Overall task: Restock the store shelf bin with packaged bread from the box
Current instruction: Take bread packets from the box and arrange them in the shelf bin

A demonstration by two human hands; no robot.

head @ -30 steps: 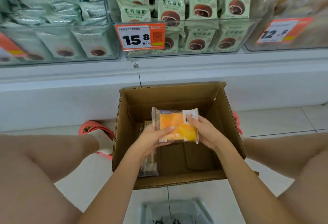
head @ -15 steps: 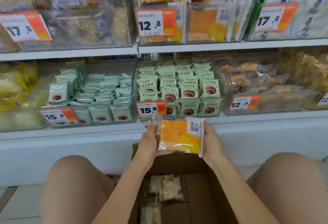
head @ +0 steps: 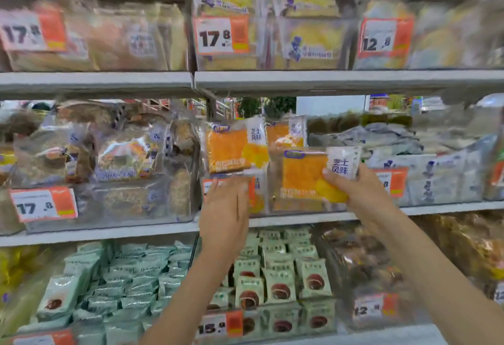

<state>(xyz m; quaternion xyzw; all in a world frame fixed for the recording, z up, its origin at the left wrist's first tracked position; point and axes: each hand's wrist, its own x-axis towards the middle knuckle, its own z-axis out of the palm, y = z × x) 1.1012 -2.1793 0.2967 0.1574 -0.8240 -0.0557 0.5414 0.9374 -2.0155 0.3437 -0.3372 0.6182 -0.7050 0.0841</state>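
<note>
While your right fingers (head: 331, 176) curl over the front of the bread packet (head: 313, 175) near its white label end, with the thumb hidden behind, the grip reads as a pinch across the right-hand edge only; the rest of the pack hangs free to the left. Your right hand (head: 362, 191) holds it just in front of the clear shelf bin (head: 300, 208) on the middle shelf, level with the bin's upper rim and not yet inside. Your left hand (head: 223, 216) is empty, fingers straight and close together, raised in front of the bin's price tag (head: 252, 190); whether it touches the plastic cannot be told through the blur. Judgement: the pack looks light, since one hand carries it by an edge without sagging. Sliced bread in thin film will be soft and easily crushed, and the wrapper probably slick. Hold by the sealed end or flat across both faces, pressing lightly. Matching packets (head: 234, 145) already stand upright in the bin, so slot it alongside them.
</note>
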